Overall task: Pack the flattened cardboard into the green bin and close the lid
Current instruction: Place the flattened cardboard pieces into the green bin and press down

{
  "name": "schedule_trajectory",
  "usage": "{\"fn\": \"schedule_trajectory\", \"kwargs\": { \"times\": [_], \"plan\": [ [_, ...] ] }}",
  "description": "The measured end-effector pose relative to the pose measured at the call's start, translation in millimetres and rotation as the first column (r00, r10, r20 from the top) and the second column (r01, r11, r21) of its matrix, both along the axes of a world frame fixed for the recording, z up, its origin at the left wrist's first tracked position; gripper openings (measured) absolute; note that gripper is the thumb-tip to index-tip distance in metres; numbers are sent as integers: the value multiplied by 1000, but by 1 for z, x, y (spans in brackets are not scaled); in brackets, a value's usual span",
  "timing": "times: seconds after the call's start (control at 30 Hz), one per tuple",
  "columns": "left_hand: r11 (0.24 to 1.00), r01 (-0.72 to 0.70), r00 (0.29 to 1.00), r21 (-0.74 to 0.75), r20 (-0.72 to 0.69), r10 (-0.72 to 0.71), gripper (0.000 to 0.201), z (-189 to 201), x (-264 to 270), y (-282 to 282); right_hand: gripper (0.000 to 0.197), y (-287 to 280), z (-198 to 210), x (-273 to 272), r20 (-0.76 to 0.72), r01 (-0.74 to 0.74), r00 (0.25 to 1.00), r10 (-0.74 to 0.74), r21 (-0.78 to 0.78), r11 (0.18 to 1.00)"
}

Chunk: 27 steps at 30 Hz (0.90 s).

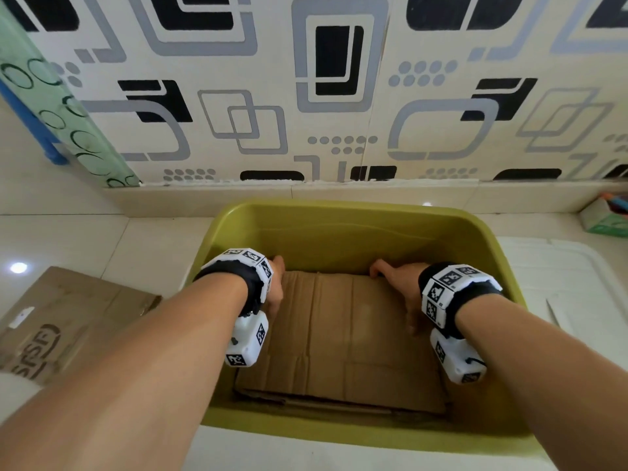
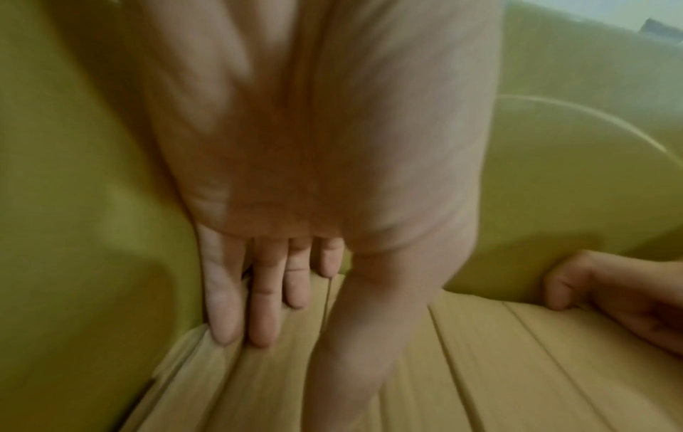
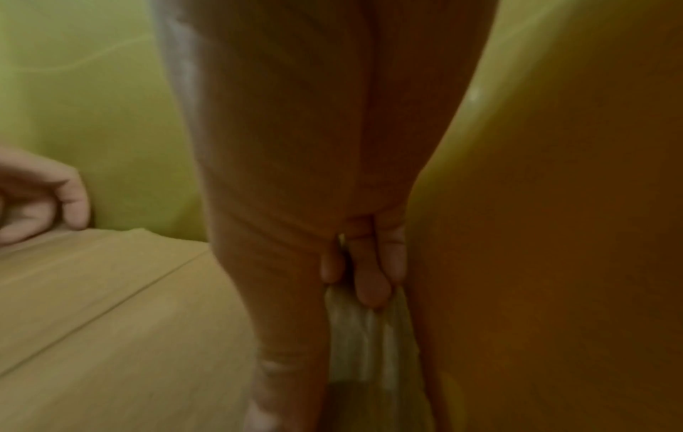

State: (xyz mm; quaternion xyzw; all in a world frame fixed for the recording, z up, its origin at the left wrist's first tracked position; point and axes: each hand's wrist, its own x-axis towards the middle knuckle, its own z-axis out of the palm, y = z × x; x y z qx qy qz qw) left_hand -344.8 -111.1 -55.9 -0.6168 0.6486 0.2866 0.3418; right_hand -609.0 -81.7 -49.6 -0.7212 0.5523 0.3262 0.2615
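Our left hand (image 1: 274, 287) is down inside the green bin (image 1: 343, 215) at the centre-left of the head view, fingers (image 2: 225, 307) straight and close together, pressing along the left edge of the flattened cardboard (image 1: 343, 334); the thumb lies across its top face. Our right hand (image 1: 396, 283) mirrors it at centre-right, fingers (image 3: 371, 286) slipped straight down between the cardboard's right edge and the bin wall, thumb on top. Neither hand curls round anything, so both read as flat, spread hands steadying the sheet.

The cardboard lies flat in the bottom of the bin, filling most of the floor. It is plain brown, creased with several lengthwise folds, and its near edge in the lower middle of the frame shows more than one layer stacked. We judge it light and fairly stiff across the flutes but ready to bend along those creases, so it should be held at both long edges, as we do now, and pushed down evenly to keep it from springing up.

At the lower left of the head view another printed cardboard sheet (image 1: 61, 321) rests on the floor outside the bin. At the right a white panel (image 1: 557, 277), possibly the lid, lies beside the bin; we cannot be sure.
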Motion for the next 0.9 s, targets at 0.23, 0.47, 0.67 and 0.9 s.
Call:
{"fn": "schedule_trajectory", "kwargs": {
  "times": [0.23,0.47,0.67,0.9],
  "plan": [
    [994,-41,999,-100,8,42,102,-11,-1,16,101,7,14,1,13,5,1000,-5,-4,1000],
    [944,-329,896,30,-306,322,71,51,3,34,77,13,42,20,-37,-28,999,27,-16,999],
    [826,-519,433,220,-766,475,52,142,39,41,22,-3,125,59,117,44,992,-36,-71,997],
    [510,-802,-122,310,-922,367,29,216,176,57,9,-12,201,138,508,174,861,26,-343,923]
  ]
}}
